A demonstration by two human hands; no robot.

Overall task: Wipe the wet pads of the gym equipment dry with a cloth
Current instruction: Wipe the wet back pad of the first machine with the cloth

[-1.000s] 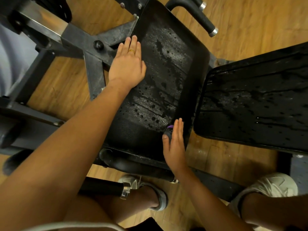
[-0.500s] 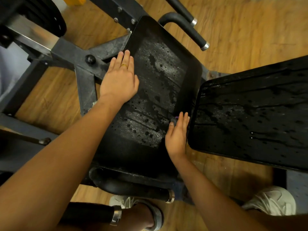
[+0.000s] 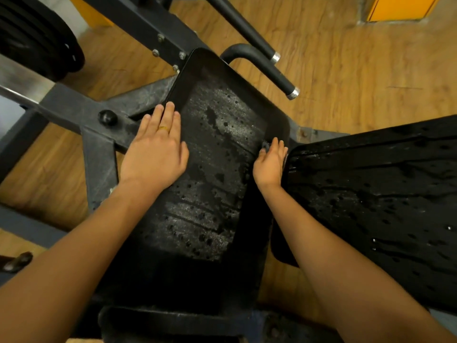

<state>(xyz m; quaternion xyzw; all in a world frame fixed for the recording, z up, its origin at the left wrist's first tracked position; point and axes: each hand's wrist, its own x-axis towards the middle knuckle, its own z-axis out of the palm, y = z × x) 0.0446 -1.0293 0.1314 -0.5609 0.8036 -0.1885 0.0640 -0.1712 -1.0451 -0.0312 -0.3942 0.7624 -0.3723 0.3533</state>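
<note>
Glistening pad [image 3: 217, 184] above wooden floor [image 3: 358, 70]

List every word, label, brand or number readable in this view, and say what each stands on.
None readable: no text shows on the wet pad, the second pad, the machine frame, the weight plates or the orange object.

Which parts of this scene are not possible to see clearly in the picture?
- cloth: head view; only a small dark bit shows past the fingertips of the right hand, which covers the rest.
- Near end of the middle pad: head view; deep shadow, so wet or dry cannot be told.
- right pad: head view; cut off by the picture's right edge.
- Pad surface under the left hand: hidden by the palm.
</note>
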